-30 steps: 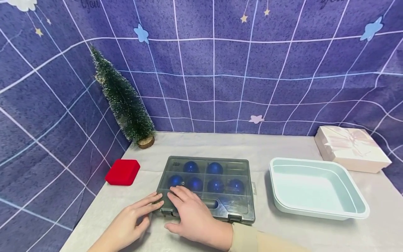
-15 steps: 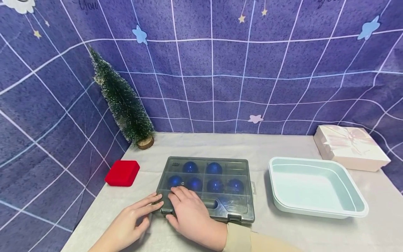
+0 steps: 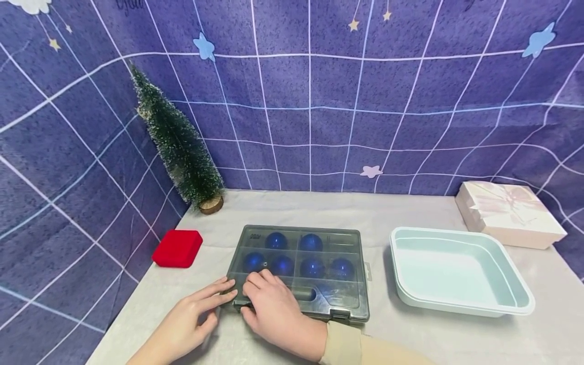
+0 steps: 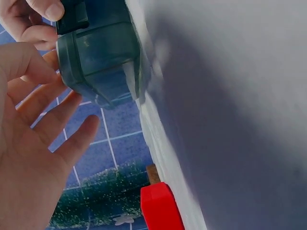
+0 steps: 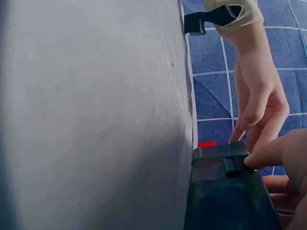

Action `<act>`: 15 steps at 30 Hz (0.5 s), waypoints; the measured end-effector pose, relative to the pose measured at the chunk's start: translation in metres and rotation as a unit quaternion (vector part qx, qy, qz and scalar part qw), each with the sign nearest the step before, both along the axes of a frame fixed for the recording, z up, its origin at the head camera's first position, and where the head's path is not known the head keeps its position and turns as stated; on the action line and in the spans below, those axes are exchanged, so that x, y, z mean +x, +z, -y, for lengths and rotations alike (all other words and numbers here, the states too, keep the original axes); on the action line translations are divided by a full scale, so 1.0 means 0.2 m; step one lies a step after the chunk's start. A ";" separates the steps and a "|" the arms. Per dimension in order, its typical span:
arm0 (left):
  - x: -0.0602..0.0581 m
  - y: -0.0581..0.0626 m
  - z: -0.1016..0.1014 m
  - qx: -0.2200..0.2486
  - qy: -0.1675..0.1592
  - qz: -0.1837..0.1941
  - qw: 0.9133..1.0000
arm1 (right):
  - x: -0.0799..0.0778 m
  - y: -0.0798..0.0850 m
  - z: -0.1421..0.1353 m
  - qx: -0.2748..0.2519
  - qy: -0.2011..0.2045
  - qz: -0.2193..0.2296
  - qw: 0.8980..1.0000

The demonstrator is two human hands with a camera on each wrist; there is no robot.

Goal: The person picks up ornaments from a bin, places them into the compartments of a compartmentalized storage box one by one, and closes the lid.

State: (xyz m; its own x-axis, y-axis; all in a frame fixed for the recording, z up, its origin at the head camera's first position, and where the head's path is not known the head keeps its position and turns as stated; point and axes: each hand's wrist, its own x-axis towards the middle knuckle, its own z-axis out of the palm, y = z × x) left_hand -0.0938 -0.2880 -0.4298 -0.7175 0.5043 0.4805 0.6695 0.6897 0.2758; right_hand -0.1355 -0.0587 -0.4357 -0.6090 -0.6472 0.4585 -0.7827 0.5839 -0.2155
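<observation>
A dark translucent plastic storage case lies closed on the white cloth. Several shiny blue balls show through its divided lid. My right hand is over the front left part, fingers bent on the lid. In the right wrist view its thumb bears on the black latch on the front edge, pinching there against the fingers. My left hand touches the case's left front corner with fairly straight fingers. A second latch, to the right along the front, is untouched.
A red box sits left of the case, a small green Christmas tree behind it. On the right stand a pale blue tray and a white gift box. A purple gridded cloth hangs behind.
My right thumb has come up from beside the case to the left front latch, and the fingers on the lid have bent more. The left hand and the case stay put.
</observation>
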 end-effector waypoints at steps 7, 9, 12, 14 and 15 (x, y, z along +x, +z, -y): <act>-0.02 0.03 -0.01 -0.035 0.012 -0.011 0.999 | 0.00 0.02 -0.03 0.012 0.013 0.021 1.000; -0.03 0.06 -0.02 -0.068 0.025 -0.013 0.997 | 0.00 0.04 -0.06 0.009 0.030 0.042 0.999; -0.05 0.14 -0.06 -0.124 0.043 0.006 0.991 | 0.01 0.07 -0.15 -0.011 0.064 0.066 0.996; -0.08 0.18 -0.08 -0.149 0.052 0.013 0.987 | 0.02 0.09 -0.24 -0.037 0.087 0.074 0.993; -0.10 0.20 -0.10 -0.156 0.056 0.017 0.986 | 0.02 0.10 -0.29 -0.052 0.095 0.067 0.992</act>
State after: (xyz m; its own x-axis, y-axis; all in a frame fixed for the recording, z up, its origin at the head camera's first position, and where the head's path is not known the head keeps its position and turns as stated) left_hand -0.1146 -0.2689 -0.3895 -0.7899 0.5406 0.2895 0.5785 0.8136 0.0592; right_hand -0.1313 0.0000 -0.4161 -0.5400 -0.7098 0.4523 -0.8371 0.3971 -0.3762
